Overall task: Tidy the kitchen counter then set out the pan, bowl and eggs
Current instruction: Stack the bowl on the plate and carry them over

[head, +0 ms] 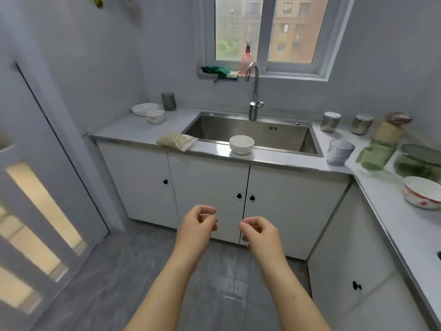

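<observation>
A plain white bowl stands on the counter's front strip before the steel sink. A crumpled beige cloth lies at the sink's left corner. A red-patterned bowl sits on the right counter. A white plate and a small patterned bowl rest at the back left. My left hand and my right hand hover side by side in front of the cabinet doors, well below the counter, fingers loosely curled, holding nothing. No pan or eggs are in view.
A tall tap rises behind the sink. Jars and a patterned cup crowd the right corner, with green containers beside them. A grey cup stands at back left. A door is on my left.
</observation>
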